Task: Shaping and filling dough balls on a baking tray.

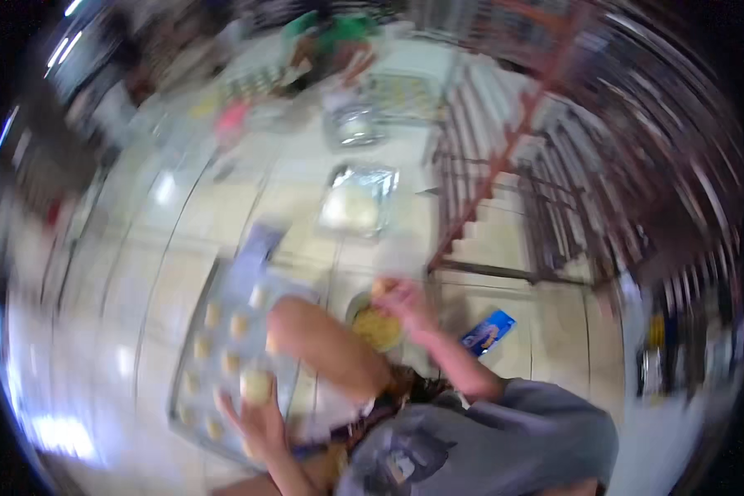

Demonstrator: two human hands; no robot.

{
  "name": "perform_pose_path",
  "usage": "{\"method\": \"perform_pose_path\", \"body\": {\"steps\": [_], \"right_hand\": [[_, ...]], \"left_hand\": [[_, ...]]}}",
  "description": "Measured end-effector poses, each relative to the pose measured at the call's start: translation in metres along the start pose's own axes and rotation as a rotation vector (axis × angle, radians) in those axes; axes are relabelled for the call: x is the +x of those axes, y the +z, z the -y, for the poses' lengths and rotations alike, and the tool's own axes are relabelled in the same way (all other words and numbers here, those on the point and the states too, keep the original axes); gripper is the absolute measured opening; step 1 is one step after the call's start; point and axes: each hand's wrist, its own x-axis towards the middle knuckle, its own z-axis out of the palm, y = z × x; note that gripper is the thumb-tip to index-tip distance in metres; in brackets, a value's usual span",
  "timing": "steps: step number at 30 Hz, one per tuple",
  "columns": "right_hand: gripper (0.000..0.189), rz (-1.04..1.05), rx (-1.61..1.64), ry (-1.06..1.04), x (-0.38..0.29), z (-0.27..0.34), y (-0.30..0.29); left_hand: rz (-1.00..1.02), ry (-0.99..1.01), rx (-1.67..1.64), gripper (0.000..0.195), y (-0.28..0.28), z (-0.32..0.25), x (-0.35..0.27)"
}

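Seated on the floor, I hold a pale round dough piece (257, 385) on the fingers of my left hand (261, 425). That hand is above a large metal baking tray (214, 297) with several small dough balls (239, 325) set out in rows. My right hand (408, 304) is over the rim of a bowl of yellow crumbly filling (377, 327). A small orange-tan lump (382, 286) shows at its bent fingertips; blur hides what it is. My raised knee (322, 344) stands between the tray and the bowl.
A blue packet (488, 333) lies right of the bowl. Ahead is a foil-lined tray with a white mass (350, 208). A dark red metal rack (496, 167) stands at right. Farther off, a person in green (335, 37) works near another filled tray (403, 96).
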Motion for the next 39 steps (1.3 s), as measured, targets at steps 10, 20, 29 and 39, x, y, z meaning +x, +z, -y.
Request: {"method": "perform_pose_path", "body": {"steps": [10, 20, 29, 39], "right_hand": [[0.038, 0.708, -0.314, -0.327, -0.055, 0.063, 0.128], [0.029, 0.988, -0.469, -0.651, -0.049, 0.027, 0.149], [0.034, 0.994, -0.673, -1.150, -0.054, 0.036, 0.151], [0.048, 1.099, -0.207, -0.066, -0.043, 0.052, 0.158]], "left_hand": [[0.138, 0.111, -0.130, 0.048, 0.060, 0.002, -0.029], [0.088, 0.219, -0.084, 0.051, 0.075, 0.038, -0.048], [-0.064, 0.222, 0.193, 0.041, 0.094, 0.038, -0.064], [0.044, 0.238, 0.611, 0.047, 0.093, 0.019, -0.080]]}}
